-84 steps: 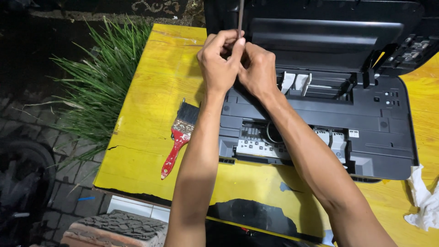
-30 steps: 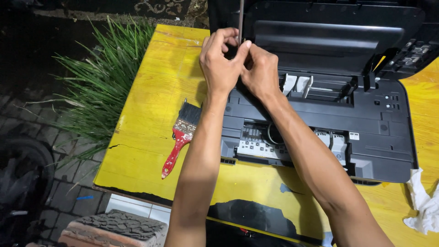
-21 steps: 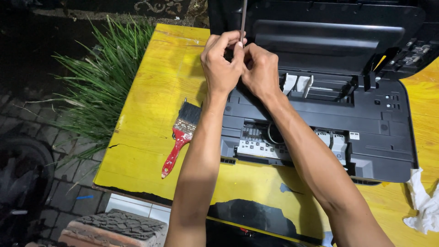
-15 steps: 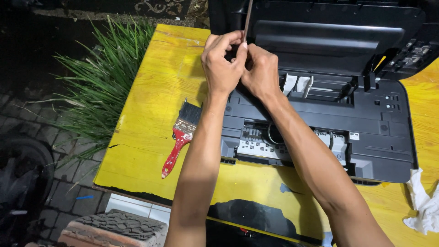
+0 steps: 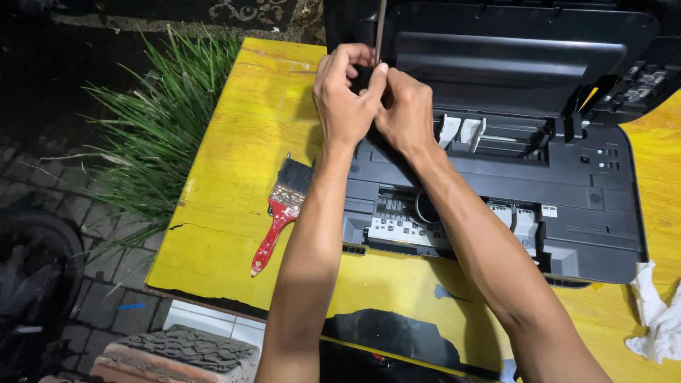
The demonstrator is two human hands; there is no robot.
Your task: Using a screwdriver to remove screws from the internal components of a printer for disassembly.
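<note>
Landmark: I take the open black plastic printer point(image 5: 567, 206) on the yellow wooden table point(image 5: 234, 177).
Rod: a thin dark metal rod point(image 5: 381, 28) stands at the printer's rear left corner, long axis near upright, upper end running out of view.
Left hand: my left hand point(image 5: 344, 96) curls its fingertips around the rod's lower end.
Right hand: my right hand point(image 5: 404, 106) presses against the left, fingers clenched there; what they grasp I cannot tell.
Brush: a red-handled paintbrush point(image 5: 280, 216) lies left of the printer, bristles pointing away from me.

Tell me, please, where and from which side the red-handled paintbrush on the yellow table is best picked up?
Grip the paintbrush by its red handle, coming from the left: the handle lies flat and bare toward the table's near edge, while the left forearm crowds its right side.
</note>
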